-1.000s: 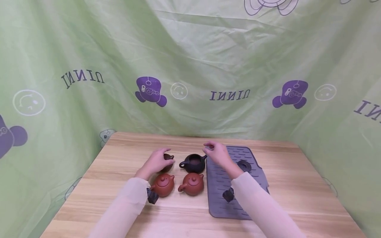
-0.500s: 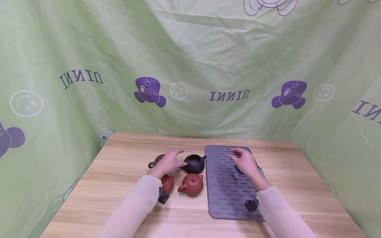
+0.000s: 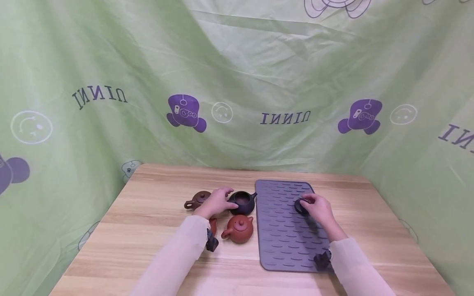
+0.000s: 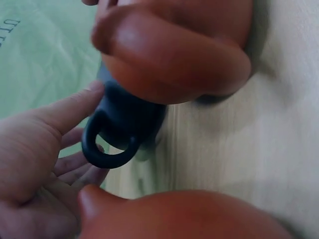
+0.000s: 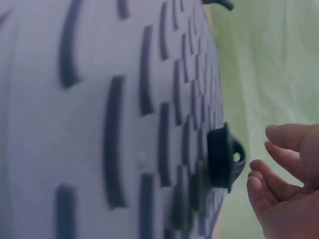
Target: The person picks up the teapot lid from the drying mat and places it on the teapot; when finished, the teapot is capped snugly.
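Observation:
A black teapot (image 3: 242, 205) stands with its top uncovered, left of a grey ridged mat (image 3: 277, 250). My left hand (image 3: 217, 203) is at its handle side; in the left wrist view the thumb tip lies right by the black body, and loosely bent fingers show beyond the handle (image 4: 110, 159). On the mat sits a black lid (image 5: 219, 158) with a looped knob. My right hand (image 3: 319, 210) reaches over that lid, and the right wrist view shows a gap between the fingertips (image 5: 255, 167) and the knob.
A lidded red teapot (image 3: 239, 228) stands in front of the black one. Another red teapot (image 3: 213, 227) is mostly behind the left forearm. A brown teapot (image 3: 200, 198) is at the left. Green cloth (image 3: 237, 144) hangs behind the wooden table (image 3: 122, 230).
My left hand has moved right, from over the brown teapot to the black teapot's handle. My right hand has travelled right, from near the black spout to the lid on the mat.

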Demonstrator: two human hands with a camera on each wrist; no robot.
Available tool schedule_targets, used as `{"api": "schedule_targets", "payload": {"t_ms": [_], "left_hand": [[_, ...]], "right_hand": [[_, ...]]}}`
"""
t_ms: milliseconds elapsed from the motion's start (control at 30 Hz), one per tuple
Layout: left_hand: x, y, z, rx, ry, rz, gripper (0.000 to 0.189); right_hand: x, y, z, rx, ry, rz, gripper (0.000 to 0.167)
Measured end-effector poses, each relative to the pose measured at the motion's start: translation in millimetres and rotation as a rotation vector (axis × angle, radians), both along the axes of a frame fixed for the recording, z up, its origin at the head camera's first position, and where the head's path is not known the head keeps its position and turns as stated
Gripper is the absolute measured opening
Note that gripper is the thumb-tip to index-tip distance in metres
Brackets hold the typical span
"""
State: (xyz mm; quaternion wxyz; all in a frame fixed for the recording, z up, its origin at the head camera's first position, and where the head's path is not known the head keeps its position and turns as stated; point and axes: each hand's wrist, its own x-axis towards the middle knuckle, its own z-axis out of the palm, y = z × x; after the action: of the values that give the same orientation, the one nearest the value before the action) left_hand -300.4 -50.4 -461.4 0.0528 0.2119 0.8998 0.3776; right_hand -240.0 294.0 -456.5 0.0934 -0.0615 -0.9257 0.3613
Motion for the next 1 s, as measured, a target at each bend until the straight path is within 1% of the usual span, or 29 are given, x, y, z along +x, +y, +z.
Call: {"api": "schedule_targets", "payload": {"t_ms": [200,400,533,833,1000], "left_hand": [[-1.8,1.2,-4.5,0.031,-0.022,0.009,0.059],[-2.6,3.1,-6.2,0.038,-0.001,-0.040,0.055],[-2.4,3.4,-5.7,0.039,-0.002,-0.040,0.052],[-3.2,2.3,-7.0,0.059,-0.017,-0.024,0.051],[-2.6,1.8,-5.7,0.061,-0.025,-0.012,0.051]], "right_hand": [[-3.8,10.1,-9.5,0.006,-0.044,0.001,0.031],[-5.3,17.8,-14.8,0.028,-0.048,0.008,0.026],[-5.0,18.7,-16.5,0.035,-0.043,0.012,0.023],[-7.0,11.2,-13.1,0.052,-0.013,0.002,0.022],[-11.2,-6.3,-2.9,0.029,0.005,0.020,0.023]]}}
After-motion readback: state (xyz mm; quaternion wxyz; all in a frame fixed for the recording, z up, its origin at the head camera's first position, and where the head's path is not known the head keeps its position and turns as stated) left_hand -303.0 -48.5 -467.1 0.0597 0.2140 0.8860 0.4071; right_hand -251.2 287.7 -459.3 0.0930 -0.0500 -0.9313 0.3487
